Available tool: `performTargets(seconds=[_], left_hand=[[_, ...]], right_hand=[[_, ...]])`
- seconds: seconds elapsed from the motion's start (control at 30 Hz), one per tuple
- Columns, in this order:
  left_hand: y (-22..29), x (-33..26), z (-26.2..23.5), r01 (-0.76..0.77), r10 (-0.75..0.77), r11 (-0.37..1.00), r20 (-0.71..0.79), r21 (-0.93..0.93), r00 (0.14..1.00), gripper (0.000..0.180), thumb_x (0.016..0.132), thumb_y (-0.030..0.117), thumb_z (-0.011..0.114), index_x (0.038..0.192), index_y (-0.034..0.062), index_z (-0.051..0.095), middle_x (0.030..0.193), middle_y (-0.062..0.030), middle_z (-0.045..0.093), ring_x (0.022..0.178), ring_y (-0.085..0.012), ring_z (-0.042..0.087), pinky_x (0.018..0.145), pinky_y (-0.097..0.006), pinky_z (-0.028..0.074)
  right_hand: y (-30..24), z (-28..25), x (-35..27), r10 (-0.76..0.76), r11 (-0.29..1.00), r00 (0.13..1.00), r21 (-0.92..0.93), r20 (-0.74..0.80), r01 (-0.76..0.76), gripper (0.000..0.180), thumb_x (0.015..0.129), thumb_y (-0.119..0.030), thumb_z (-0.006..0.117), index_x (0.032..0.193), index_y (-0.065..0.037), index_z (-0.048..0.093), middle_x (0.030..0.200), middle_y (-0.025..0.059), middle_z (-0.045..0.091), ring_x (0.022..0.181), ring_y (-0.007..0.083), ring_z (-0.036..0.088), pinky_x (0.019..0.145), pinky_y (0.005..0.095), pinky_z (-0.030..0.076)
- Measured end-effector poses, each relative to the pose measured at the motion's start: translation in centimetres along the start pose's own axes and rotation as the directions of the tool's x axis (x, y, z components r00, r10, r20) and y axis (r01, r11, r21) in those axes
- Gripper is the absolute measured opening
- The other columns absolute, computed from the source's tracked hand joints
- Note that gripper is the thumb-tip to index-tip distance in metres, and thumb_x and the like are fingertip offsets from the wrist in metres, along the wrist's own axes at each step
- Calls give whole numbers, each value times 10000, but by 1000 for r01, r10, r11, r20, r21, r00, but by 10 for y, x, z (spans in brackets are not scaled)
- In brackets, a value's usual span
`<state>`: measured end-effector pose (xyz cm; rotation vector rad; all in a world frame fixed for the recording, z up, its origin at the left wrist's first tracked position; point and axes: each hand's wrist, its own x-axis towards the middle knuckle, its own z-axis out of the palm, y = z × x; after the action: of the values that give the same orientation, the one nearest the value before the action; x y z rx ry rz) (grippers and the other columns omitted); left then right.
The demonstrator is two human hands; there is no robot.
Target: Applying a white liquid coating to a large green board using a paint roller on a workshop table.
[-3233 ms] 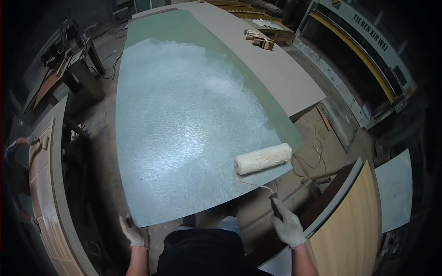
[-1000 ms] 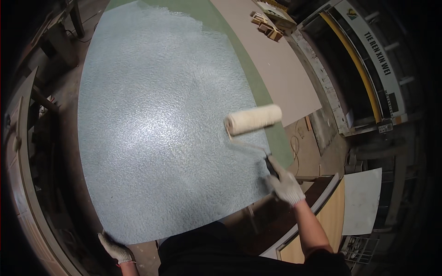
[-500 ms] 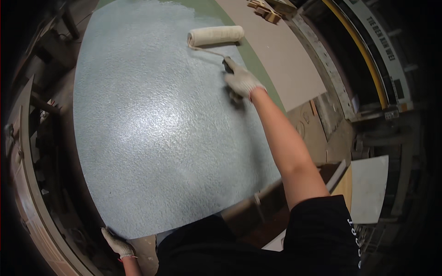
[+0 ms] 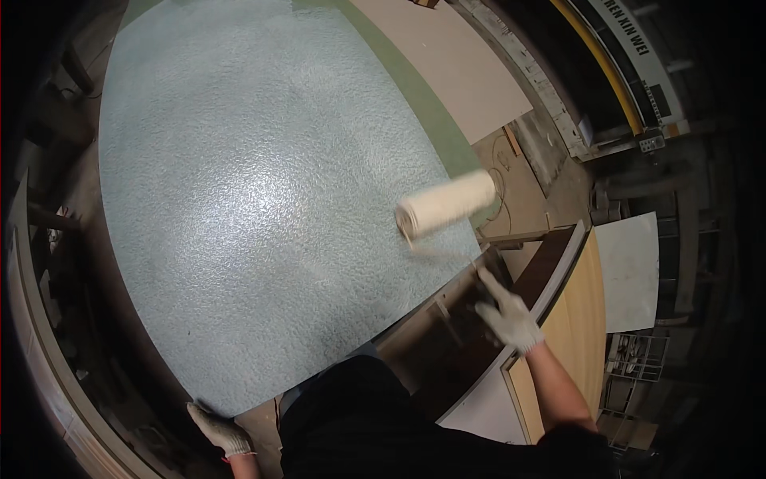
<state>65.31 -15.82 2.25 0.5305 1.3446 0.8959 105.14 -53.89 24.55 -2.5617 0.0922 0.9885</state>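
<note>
A large board (image 4: 263, 263) lies in front of me, its top coated in wet, glossy, pale blue-grey paint, with a bare green strip (image 4: 427, 108) along its far right side. My right hand (image 4: 512, 319), in a whitish knit glove, is closed round the handle of a paint roller. The cream roller sleeve (image 4: 451, 203) sits over the board's right edge near its near right corner; its thin wire frame runs back to the hand, and motion blurs it. My left hand (image 4: 219, 433), gloved too, is at the near left corner with fingers stretched out along the edge.
A beige sheet (image 4: 455, 68) lies beyond the green strip. To the right are leaning boards, one yellowish (image 4: 574, 319) and one pale grey (image 4: 629, 271), and a wire rack (image 4: 638, 355). A machine with a yellow bar (image 4: 602, 64) stands far right. Long panels (image 4: 40, 343) stand left.
My right hand has drawn the roller from the far right part of the board back toward me and rightward. My left hand stays at the near left corner. The view has shifted a little.
</note>
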Motion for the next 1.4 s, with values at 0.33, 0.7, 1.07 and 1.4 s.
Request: performTargets(seconds=[0.33,0.7,1.07,1.4], left_hand=[[-6,13,-8,3,-15,995,119,99,993,869,1094,585,454,1713,37,185,1784,-101,206,1638,-217,188,1328,-366,102],[-16,17,-20,-9,0,998,154,58,988,711,1128,439,473,1671,9,312,1750,-80,301,1602,-204,267,1323,-359,136],[-4,-2,-9,18,-19,1000,58,10,998,509,1108,370,518,1451,4,604,1469,-72,608,1375,-222,521,1217,-380,325],[5,-7,0,44,-64,993,187,112,980,544,1091,426,538,1468,38,590,1454,-65,609,1305,-213,574,1069,-372,444]], right_hand=[[-152,-17,154,-293,955,953,-70,-82,288,724,955,-294,612,1647,-215,416,1245,246,723,902,331,753,844,436,592],[100,40,-71,-34,999,994,-7,-102,34,746,974,-107,645,1668,-226,399,1053,120,771,560,145,623,579,344,566],[-196,2,175,-379,925,918,-29,-117,378,799,874,-220,617,1652,-174,439,883,114,670,612,175,652,616,355,554],[-166,62,123,-387,913,911,81,-145,401,931,844,-114,589,1718,-204,280,715,74,610,522,178,602,458,359,499]])
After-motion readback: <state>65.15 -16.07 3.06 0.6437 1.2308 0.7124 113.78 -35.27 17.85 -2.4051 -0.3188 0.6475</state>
